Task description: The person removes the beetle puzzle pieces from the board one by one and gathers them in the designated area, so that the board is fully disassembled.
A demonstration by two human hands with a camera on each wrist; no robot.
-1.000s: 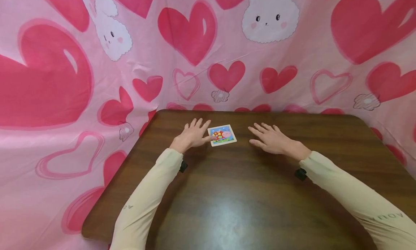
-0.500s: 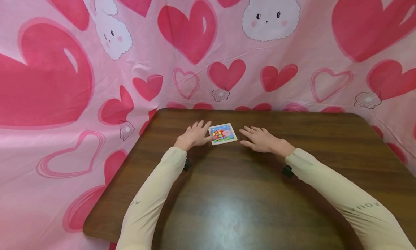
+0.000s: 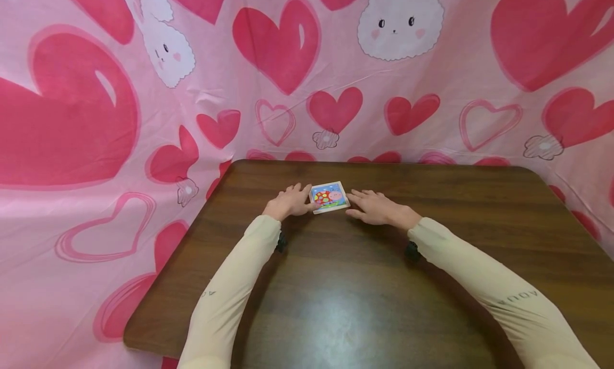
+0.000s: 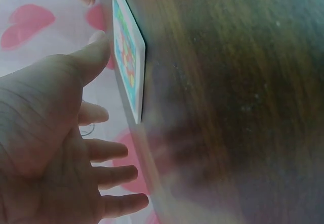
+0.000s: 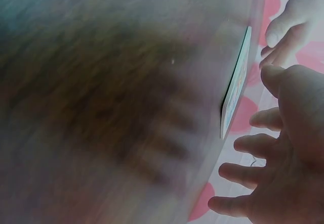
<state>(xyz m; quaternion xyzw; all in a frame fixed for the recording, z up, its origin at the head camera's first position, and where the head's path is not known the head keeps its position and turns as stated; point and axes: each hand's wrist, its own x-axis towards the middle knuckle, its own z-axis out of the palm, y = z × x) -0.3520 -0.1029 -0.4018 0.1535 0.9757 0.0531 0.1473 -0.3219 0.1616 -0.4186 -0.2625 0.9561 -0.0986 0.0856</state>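
Observation:
A small, flat picture board (image 3: 330, 197) with a pale rim lies on the brown table. It shows a red spotted ladybug with a pink face on a blue and green ground. My left hand (image 3: 290, 201) is at its left edge, palm down, with spread fingers and the thumb over the near left corner. My right hand (image 3: 376, 208) is at the right edge, its fingers extended toward the board. In the left wrist view the fingers of the left hand (image 4: 55, 133) are apart and hold nothing. The right wrist view shows the right hand (image 5: 288, 148) likewise, above the tabletop.
The dark wood-grain table (image 3: 326, 283) has rounded corners, and its far edge is close to a pink cloth backdrop (image 3: 336, 49) with hearts and rabbits. Both forearms, in cream sleeves (image 3: 230, 289), reach over the table from the near side.
My right hand has moved left, up to the board's right edge. My left hand has shifted slightly right and stays beside the left edge. The board lies about where it was.

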